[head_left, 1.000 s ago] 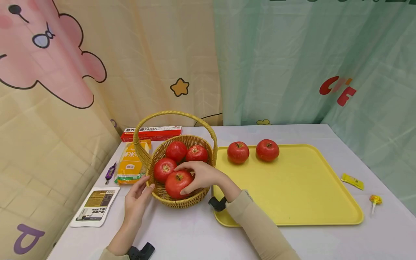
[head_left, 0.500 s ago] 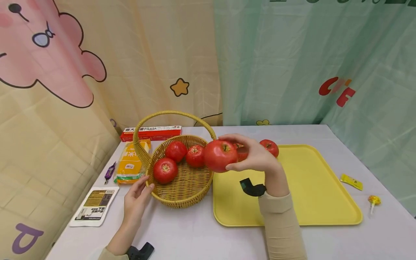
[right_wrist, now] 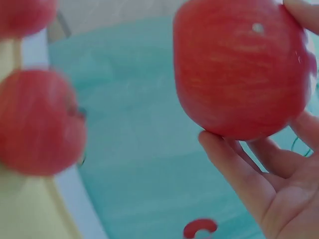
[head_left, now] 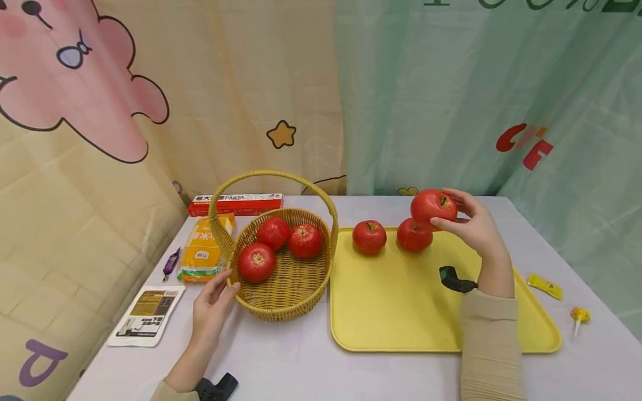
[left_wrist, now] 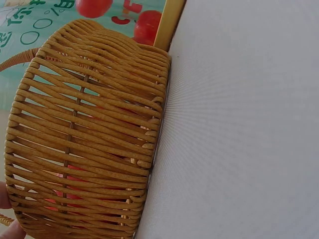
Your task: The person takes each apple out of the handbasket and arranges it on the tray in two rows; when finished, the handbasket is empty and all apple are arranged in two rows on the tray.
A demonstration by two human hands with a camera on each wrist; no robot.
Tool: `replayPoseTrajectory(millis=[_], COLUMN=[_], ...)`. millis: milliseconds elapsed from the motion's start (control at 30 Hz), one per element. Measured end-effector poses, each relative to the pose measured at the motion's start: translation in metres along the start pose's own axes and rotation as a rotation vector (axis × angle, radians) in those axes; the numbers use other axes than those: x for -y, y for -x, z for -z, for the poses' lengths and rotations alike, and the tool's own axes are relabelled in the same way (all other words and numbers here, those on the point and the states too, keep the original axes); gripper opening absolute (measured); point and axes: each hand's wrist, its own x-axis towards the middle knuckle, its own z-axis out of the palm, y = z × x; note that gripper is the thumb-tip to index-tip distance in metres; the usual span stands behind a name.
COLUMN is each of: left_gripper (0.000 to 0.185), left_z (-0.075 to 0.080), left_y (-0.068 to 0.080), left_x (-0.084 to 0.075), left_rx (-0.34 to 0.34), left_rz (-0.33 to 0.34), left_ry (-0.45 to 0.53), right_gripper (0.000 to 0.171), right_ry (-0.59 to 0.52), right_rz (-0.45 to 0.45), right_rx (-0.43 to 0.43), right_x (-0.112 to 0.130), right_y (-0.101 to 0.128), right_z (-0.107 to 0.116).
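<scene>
My right hand grips a red apple in the air over the back of the yellow tray. In the right wrist view fingers and thumb wrap the side of this apple. Two more apples stand along the tray's back edge: one at the left, and another partly behind the held one. My left hand pinches the near left rim of a woven basket with a tall handle. Inside lie three apples, at the left, back and right.
Left of the basket are a yellow grain bag, a red pasta box, a purple candy and a white packet. Beyond the tray's right edge lie a yellow wrapped candy and a lollipop.
My right hand has lifted an apple out of the basket and carried it right, over the tray's back. My left hand has stayed on the basket's rim.
</scene>
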Motion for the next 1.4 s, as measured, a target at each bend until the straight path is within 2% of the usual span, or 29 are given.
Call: replayPoseTrajectory(millis=[133,300,467,700,867,1167,1300,1400], left_gripper=[0.044,0.043,0.044,0.045,0.044,0.044,0.044,0.044], left_z=[0.000,0.000,0.000,0.000,0.000,0.000,0.000,0.000], left_y=[0.000,0.001,0.001,0.001,0.001,0.001,0.001,0.001], left_x=[-0.001,-0.001,-0.002,-0.001,-0.002,-0.002,-0.002,-0.003], left_rx=[0.000,0.002,0.005,0.004,0.001,0.003,0.002,0.001], left_rz=[-0.003,0.008,0.014,0.012,0.019,0.021,0.026,0.024], left_ry=[-0.001,-0.005,-0.006,-0.001,-0.002,-0.001,-0.003,0.000], right_gripper=[0.073,0.077,0.079,0.083,0.086,0.085,0.083,0.079], right_ry=[0.075,0.062,0.056,0.093,0.104,0.083,0.112,0.162], right_rz=[-0.106,-0.224,-0.306,-0.346,-0.387,-0.417,-0.407,-0.377], right_rx=[-0.102,-0.216,-0.263,-0.209,-0.153,-0.119,-0.094,-0.114], right_x=[-0.027,-0.043,-0.059,-0.087,-0.097,-0.102,-0.099,-0.089], right_y=[-0.002,-0.004,-0.007,-0.008,-0.005,-0.004,-0.005,-0.005], right_z=[0.010,0.012,0.007,0.003,0.002,0.002,0.003,0.007])
